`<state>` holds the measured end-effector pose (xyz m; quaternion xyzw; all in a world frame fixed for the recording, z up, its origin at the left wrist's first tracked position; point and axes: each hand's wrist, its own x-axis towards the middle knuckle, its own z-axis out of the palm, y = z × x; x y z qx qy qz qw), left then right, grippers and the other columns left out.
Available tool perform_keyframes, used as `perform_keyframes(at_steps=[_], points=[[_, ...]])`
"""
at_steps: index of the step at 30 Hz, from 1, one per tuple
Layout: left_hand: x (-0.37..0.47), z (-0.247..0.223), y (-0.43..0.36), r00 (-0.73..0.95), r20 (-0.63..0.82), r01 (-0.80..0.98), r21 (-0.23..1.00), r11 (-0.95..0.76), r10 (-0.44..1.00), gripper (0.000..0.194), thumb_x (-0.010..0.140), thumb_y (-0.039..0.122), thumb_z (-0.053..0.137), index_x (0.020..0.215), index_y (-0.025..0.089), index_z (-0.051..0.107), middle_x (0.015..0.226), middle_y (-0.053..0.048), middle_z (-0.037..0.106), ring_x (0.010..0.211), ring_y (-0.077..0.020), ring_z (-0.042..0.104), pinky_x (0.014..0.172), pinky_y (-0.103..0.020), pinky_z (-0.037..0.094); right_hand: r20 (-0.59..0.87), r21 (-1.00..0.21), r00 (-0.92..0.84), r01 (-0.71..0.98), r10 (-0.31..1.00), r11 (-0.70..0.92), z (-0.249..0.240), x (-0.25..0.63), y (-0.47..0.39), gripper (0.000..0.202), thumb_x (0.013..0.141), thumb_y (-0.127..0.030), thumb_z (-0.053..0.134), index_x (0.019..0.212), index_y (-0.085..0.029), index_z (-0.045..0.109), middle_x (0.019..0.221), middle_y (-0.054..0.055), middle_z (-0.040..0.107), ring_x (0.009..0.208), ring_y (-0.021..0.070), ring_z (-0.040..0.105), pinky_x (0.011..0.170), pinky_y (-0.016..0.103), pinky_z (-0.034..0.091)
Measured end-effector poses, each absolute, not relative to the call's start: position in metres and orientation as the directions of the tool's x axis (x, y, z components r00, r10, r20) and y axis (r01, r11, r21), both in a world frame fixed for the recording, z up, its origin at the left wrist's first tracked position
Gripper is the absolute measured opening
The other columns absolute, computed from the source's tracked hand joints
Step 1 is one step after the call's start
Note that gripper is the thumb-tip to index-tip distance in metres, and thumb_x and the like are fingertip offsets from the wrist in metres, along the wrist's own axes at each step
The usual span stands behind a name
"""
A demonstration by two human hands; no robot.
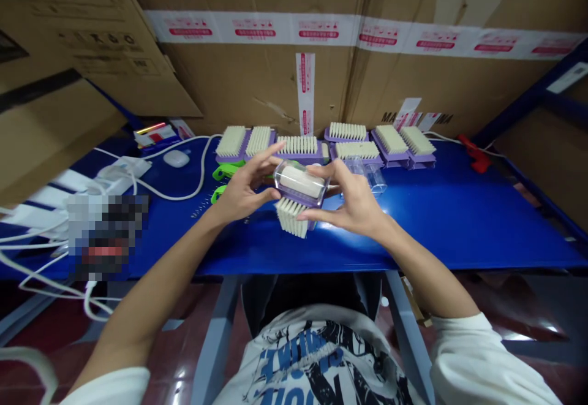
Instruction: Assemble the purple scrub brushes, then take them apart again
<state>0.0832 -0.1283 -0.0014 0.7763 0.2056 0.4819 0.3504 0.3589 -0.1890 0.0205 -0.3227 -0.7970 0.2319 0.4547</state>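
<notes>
In the head view, a purple brush with pale bristles under a clear plastic cover (pixel 301 183) is held up between my two hands. My left hand (pixel 250 187) has its thumb and fingers on the left end of the cover. My right hand (pixel 351 200) grips the right end. Just below, a second brush with pale bristles (pixel 293 218) shows near my right thumb; whether it is held or lies on the table I cannot tell. Clear plastic covers (pixel 374 178) lie right behind my right hand. Green plastic parts (pixel 227 171) sit beside my left hand.
Several purple brushes (pixel 390 140) line the back of the blue table (pixel 459 221), against a taped cardboard wall (pixel 257 80). Small metal pieces (pixel 201 204) lie at left, near white cables (pixel 184 196) and a power strip (pixel 122 172). A red object (pixel 475 155) is at right.
</notes>
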Motion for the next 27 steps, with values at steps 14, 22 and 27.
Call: perform_keyframes(at_steps=[14,22,27], points=[[-0.003,0.008,0.003,0.036,0.55,0.691,0.589,-0.419,0.834,0.024,0.093,0.035,0.074,0.111,0.02,0.081,0.115,-0.013,0.079,0.112,-0.0338,0.074,0.114,-0.058,0.058,0.101,-0.995,-0.011,0.017,0.995,0.101,0.073,0.39,-0.061,0.071,0.082,-0.082,0.086,0.116,-0.029,0.053,0.119,0.011,0.077,0.099,0.0279,0.079,0.085,0.053,0.073],[-0.031,-0.03,0.006,0.061,0.401,0.66,0.671,-0.339,0.914,0.075,0.093,0.07,0.072,0.149,0.019,0.069,0.149,-0.02,0.07,0.138,-0.0375,0.065,0.122,-0.057,0.054,0.204,-0.97,0.34,0.195,0.918,0.143,0.06,0.352,0.026,0.061,0.109,-0.034,0.036,0.17,-0.032,0.039,0.176,0.011,0.053,0.135,0.0249,0.073,0.103,0.05,0.068],[-0.021,-0.036,-0.002,0.199,0.411,0.687,0.589,-0.426,0.889,0.088,0.094,0.08,0.071,0.158,0.019,0.067,0.159,-0.02,0.067,0.151,-0.041,0.06,0.135,-0.061,0.04,0.343,-0.844,0.199,0.494,0.918,0.208,0.035,0.337,0.03,0.06,0.11,-0.045,0.055,0.168,-0.032,0.056,0.175,0.009,0.059,0.158,0.0336,0.057,0.123,0.063,0.056]])
